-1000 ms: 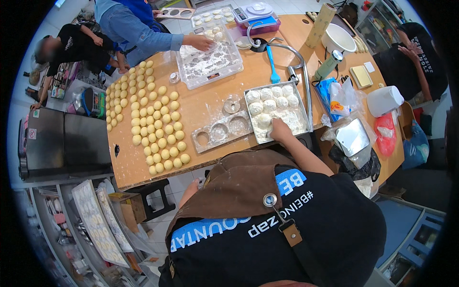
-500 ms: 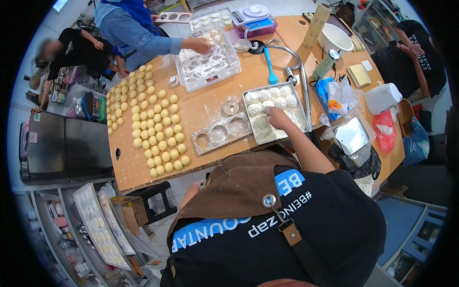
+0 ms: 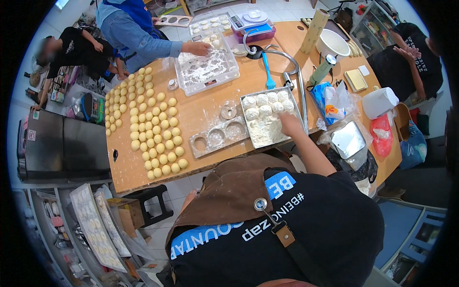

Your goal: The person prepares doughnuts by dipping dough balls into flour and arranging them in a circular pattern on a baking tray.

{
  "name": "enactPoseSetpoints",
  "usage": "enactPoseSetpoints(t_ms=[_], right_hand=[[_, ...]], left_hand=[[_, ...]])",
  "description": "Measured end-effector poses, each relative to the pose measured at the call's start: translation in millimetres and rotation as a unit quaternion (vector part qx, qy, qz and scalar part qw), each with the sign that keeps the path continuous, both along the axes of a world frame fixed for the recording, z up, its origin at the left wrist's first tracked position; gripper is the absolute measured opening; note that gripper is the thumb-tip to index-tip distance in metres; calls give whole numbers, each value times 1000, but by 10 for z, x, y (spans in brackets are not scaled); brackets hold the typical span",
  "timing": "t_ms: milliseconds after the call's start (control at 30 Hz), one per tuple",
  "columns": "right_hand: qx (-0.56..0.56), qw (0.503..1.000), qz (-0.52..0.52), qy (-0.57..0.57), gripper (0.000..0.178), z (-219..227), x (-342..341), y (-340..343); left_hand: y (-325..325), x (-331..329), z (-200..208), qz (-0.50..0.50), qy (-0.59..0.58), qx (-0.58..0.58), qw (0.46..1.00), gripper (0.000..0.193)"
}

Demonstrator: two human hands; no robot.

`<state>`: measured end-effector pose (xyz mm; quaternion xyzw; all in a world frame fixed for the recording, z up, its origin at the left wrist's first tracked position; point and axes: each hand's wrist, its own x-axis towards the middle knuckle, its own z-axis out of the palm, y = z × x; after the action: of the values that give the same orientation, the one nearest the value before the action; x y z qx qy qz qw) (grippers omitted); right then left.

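From the head camera, the right hand (image 3: 289,123) is down at a square metal tray (image 3: 246,119), over powdery, lumpy flour (image 3: 264,130) and right by the plump, white-dusted dough balls (image 3: 262,99). Can't tell if it's gripping anything. The left hand (image 3: 189,198) is mostly hidden by the brown apron (image 3: 224,191), so its grip's anyone's guess. Just left of the tray: a floury board (image 3: 225,134) with round holes, then rows of smooth yellow balls (image 3: 157,129) on the tan table (image 3: 205,103).

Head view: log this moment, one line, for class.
right hand: over metal tray | floured dough balls: far half | three-hole mould: tray's left
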<state>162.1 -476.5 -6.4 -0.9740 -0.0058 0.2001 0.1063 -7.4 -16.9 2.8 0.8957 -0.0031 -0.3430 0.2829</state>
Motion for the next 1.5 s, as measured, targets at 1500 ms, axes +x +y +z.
enactPoseSetpoints(t_ms=[1500], right_hand=[[-7, 998, 28, -61, 56, 264, 327, 933]], left_hand=[[1581, -678, -652, 212, -10, -116, 970, 48]])
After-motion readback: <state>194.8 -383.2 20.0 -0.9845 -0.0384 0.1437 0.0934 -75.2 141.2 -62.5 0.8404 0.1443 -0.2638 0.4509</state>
